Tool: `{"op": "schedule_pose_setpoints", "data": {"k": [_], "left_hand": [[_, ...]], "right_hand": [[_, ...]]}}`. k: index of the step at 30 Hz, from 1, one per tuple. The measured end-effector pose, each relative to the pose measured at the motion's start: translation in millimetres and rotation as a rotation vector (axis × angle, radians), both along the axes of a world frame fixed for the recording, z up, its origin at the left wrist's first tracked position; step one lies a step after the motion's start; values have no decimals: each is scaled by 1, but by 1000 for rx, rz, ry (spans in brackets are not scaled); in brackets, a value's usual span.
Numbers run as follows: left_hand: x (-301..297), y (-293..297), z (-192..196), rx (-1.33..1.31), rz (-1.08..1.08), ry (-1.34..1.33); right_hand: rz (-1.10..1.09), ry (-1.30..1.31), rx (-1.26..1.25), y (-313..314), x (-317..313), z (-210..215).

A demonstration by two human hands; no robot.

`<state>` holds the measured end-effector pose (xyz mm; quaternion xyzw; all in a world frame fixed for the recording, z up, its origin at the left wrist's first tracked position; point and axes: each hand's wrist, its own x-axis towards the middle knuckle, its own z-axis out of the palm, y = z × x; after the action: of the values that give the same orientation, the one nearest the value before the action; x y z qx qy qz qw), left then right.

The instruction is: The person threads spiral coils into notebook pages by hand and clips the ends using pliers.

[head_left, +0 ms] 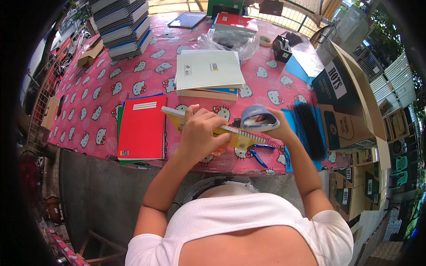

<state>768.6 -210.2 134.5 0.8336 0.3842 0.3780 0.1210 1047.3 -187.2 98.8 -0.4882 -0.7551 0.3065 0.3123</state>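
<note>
My left hand [202, 128] is wrapped over a yellow-covered notebook [242, 142], tilted up on its edge above the table. Along its upper edge runs a row of holes with a spiral coil [273, 142], whose loose end sticks out to the right. My right hand [277, 129] grips a blue-grey tool with an oval loop handle [261, 118]; fingers show through the loop, and the tool's front end is near the coil. Below the notebook lie blue-handled pliers [258, 155]. Red spiral notebooks [141, 128] are stacked left of my left hand.
White-covered notebooks [208, 71] are piled beyond my hands. Black coils [309, 131] lie on blue sheets at right, beside an open cardboard box [350, 102]. A tall notebook stack [124, 31] stands far left. Behind are a plastic bag [235, 42], a tape roll [265, 41] and a black dispenser [282, 48].
</note>
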Motion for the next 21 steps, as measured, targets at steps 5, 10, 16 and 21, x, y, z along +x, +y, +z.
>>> {"op": "schedule_pose_setpoints", "data": {"k": [5,10,16,21], "left_hand": [[-5,-5,2,4,-12,-13],[-12,-8,-8,-92,-11,-32],[-31,-2,1,5,234,83],[-41,-8,-7,-136,301,40]], "right_hand": [[76,186,8,-15,-11,-4],[7,241,-77,-17,-26,3],[207,967,-494,-6,-39,17],[-16,-149,84,25,-59,1]]}}
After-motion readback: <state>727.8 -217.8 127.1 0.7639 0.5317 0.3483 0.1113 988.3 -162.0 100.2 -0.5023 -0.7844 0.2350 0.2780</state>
